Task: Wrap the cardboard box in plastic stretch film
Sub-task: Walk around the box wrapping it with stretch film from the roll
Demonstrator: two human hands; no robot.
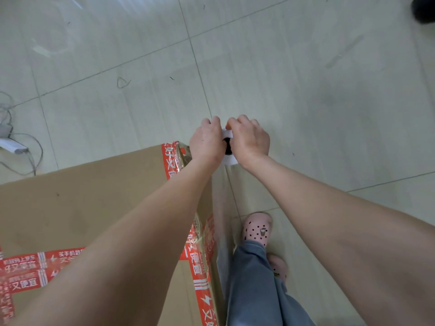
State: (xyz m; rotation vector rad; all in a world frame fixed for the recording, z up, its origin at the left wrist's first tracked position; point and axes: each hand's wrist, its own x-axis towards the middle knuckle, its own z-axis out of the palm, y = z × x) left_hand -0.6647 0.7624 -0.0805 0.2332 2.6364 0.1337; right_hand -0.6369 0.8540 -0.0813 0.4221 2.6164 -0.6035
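The cardboard box [94,196] fills the frame from 6 to 9 o'clock. Its far edge climbs from 9 o'clock to a corner just below centre, and its right edge drops from that corner toward 6 o'clock. Red printed tape [202,290] runs along that right edge and across the top.

At the corner, the left hand [206,142] and right hand [249,140] grip the film roll [229,160] from opposite sides, with the fingers of both curled round it and the knuckles up. The roll's white end and dark core hole face the camera. Clear stretch film [220,208] hangs from the roll along the box's right face.

Just beside the film, at 5 o'clock, stand 2 pink dotted clogs [257,228] and grey-blue trousers [254,290], leaving only a narrow strip there. From 10 to 3 o'clock the pale tiled floor [306,78] lies open, with dark grout lines. Loose cables [35,158] and a white power strip [14,147] lie at 9 o'clock, near the box's far edge. A dark object [423,8], cut off by the frame, sits at 1 o'clock.
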